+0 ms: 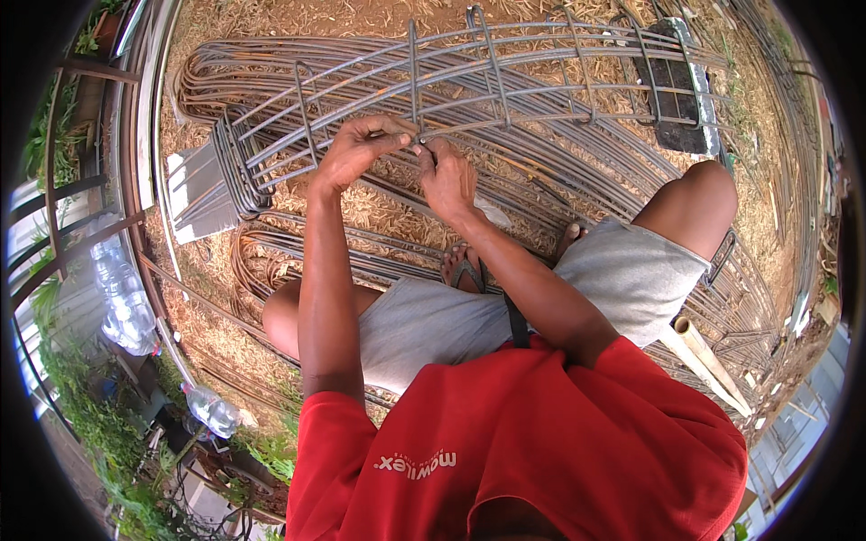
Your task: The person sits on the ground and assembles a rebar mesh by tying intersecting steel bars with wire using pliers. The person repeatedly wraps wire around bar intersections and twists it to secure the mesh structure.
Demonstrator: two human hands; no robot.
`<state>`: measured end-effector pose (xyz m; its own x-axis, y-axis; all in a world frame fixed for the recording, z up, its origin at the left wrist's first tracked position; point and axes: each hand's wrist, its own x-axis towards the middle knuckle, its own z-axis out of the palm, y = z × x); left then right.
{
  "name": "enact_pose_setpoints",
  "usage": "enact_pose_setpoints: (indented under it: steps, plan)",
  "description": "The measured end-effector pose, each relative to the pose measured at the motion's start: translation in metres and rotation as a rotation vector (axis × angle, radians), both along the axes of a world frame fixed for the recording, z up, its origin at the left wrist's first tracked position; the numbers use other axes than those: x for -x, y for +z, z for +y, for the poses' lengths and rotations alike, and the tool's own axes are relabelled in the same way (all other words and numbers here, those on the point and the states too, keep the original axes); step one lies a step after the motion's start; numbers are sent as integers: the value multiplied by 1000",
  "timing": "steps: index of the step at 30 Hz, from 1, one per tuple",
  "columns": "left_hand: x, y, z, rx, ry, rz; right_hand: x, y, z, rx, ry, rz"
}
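Note:
A rebar cage (pixel 495 72) of long grey bars with square stirrups lies crosswise before me. Both of my hands meet at the lower end of one stirrup (pixel 414 68), on the cage's near bar. My left hand (pixel 352 155) is closed there, thumb and index finger pinched together. From the right, my right hand (pixel 449 185) closes on the same joint with its fingers bent and thumb pressed in. Whatever small piece lies between the fingertips is too small to make out. Several stirrups (pixel 236 167) are bunched together at the cage's left end.
A pale-edged block (pixel 200 203) sits under the left end, a dark block (pixel 675 88) under the right. Long bent rebars (pixel 203 77) cover the straw-strewn ground. Plastic bottles (pixel 126 302) lie left by a metal frame (pixel 144 117). Pale tubes (pixel 708 365) rest at right.

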<state>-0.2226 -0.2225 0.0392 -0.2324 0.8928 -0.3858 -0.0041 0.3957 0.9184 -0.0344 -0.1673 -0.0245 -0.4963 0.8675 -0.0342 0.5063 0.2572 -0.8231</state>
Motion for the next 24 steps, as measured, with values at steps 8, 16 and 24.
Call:
enact_pose_setpoints:
  steps: [8,16,24]
  plan:
    - [-2,-4,-6,-39,-119,-11,-5,-8,7,106,61,-16]
    - [1,3,-5,82,-232,211,-5,10,14,176,98,-39]
    - [-6,9,-2,177,-257,312,-2,3,21,263,112,-75]
